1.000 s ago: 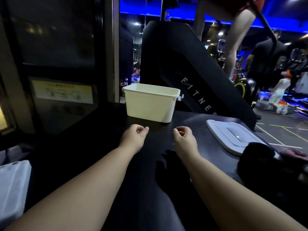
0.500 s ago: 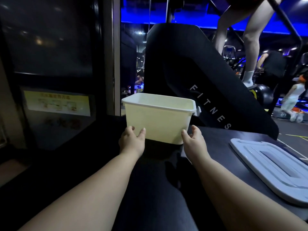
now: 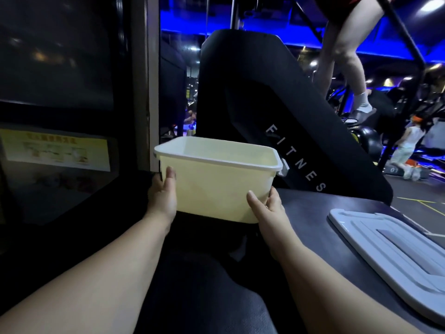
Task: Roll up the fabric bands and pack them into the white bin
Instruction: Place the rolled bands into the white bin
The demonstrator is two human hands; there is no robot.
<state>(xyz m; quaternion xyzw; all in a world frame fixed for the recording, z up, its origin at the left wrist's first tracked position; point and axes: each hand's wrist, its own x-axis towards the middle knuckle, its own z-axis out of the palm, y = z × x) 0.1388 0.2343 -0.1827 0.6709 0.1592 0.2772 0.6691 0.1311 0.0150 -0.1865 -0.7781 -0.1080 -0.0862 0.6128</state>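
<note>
The white bin (image 3: 216, 189) is a rectangular plastic tub, open at the top, with nothing visible inside it. It is tilted and held just above the dark tabletop (image 3: 337, 213). My left hand (image 3: 162, 198) clasps its left wall with the thumb on the front face. My right hand (image 3: 267, 210) clasps its lower right corner. No fabric bands show in this view.
The bin's white lid (image 3: 395, 256) lies flat on the table to the right. A black fitness machine (image 3: 277, 121) rises directly behind the bin, with a person's legs (image 3: 346, 56) on it. A dark glass wall with a yellow notice (image 3: 55, 150) stands on the left.
Both hands went from loose fists on the table to gripping the bin's sides, and the bin has come up and nearer to me. The view has shifted forward, so the dark fabric pile is out of frame.
</note>
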